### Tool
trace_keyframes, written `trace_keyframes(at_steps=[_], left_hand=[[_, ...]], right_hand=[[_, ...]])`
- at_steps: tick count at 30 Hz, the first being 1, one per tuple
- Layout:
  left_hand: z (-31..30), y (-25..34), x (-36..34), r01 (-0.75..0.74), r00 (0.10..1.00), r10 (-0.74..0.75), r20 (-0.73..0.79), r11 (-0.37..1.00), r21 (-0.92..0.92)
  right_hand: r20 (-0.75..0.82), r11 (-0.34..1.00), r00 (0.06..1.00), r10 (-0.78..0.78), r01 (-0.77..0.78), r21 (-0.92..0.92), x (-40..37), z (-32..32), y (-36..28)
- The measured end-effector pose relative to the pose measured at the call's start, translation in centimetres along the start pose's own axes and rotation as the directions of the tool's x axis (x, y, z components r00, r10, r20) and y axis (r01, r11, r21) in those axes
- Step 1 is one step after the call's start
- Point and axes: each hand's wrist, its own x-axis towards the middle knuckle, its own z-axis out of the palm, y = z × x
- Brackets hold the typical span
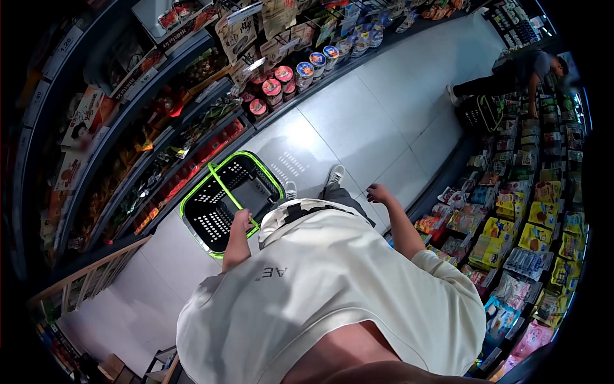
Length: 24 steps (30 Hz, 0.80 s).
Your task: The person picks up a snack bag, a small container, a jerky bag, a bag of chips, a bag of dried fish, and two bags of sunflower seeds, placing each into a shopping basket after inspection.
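Observation:
My left hand (243, 219) is closed round the green handle of a black shopping basket (203, 225) with a bright green rim. The basket hangs beside my legs, and no goods show inside it. On the other side of my body, my right hand (378, 194) hangs over the floor with its fingers curled. Nothing shows in it, though its palm is partly hidden. Nearest to it stands a shelf of packaged snacks (489, 251).
Shelves of packets (153, 137) curve along the left. Red-lidded cups (272, 87) and blue-lidded cups (305, 70) stand at the top. Another person (505, 81) reaches towards the right shelf beside a black basket (478, 114). Pale tiles (374, 96) lie between.

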Motion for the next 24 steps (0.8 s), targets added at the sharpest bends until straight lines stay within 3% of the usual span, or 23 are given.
trace_keyframes(at_steps=[2,9,10,19,24], left_hand=[[0.1,-0.9,0.4,-0.057,0.998,0.057,0.022,0.998,0.018],[2.3,-3.2,5.7,-0.018,0.999,0.019,-0.039,1.000,0.011],[4.0,-0.9,0.9,0.040,0.995,-0.032,-0.098,0.996,0.079],[10.0,-1.8,1.6,0.053,0.996,-0.049,-0.068,0.997,0.050],[14.0,-2.3,1.1,0.010,0.990,0.002,-0.139,0.996,0.086]], right_hand=[[-0.002,0.999,1.000,-0.032,0.032,-0.018,0.8,-0.8,-0.9],[0.003,0.996,0.997,-0.074,0.074,-0.042,1.6,-4.6,-1.2],[0.005,0.997,0.998,-0.066,0.066,-0.048,2.2,-5.1,-0.3],[0.039,0.999,0.999,0.035,-0.035,-0.013,4.5,-12.6,5.4],[0.021,0.999,0.999,0.039,-0.039,0.008,5.3,-18.1,8.0]])
